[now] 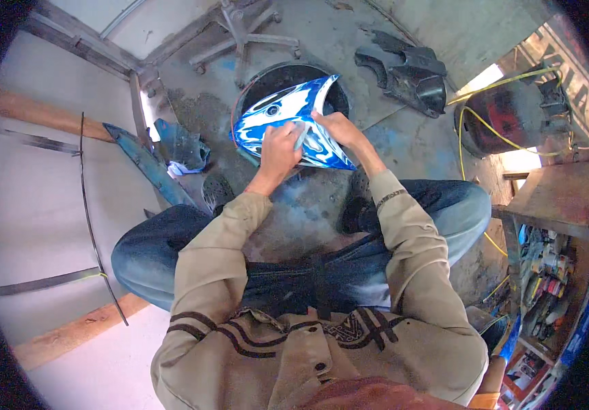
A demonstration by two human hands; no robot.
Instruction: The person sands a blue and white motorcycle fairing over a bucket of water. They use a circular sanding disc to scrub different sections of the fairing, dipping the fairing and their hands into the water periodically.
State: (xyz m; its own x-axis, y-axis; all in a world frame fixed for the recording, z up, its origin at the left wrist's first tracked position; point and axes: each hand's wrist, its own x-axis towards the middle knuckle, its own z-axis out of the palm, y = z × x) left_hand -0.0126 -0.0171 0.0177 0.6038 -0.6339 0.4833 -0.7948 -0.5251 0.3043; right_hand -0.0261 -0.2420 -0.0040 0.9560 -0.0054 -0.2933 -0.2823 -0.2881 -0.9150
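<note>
A glossy blue-and-white painted plastic panel (288, 102), shaped like a motorcycle fairing, lies tilted across a round black tub (339, 97) in front of me. A round hole shows in its far left part. My left hand (279, 152) is closed and pressed to the panel's near side, with a thin pale blue-grey piece (302, 135) at its fingers; its kind is unclear. My right hand (339, 128) grips the panel's right edge, its thumb on the painted face and its other fingers mostly hidden.
A black plastic part (411, 74) lies on the floor beyond, right of the tub. A metal chair base (240, 39) stands at the back. To the right are a dark container (496, 126), a yellow hose (461, 137) and a cluttered shelf (547, 280). A blue panel (145, 164) leans at left.
</note>
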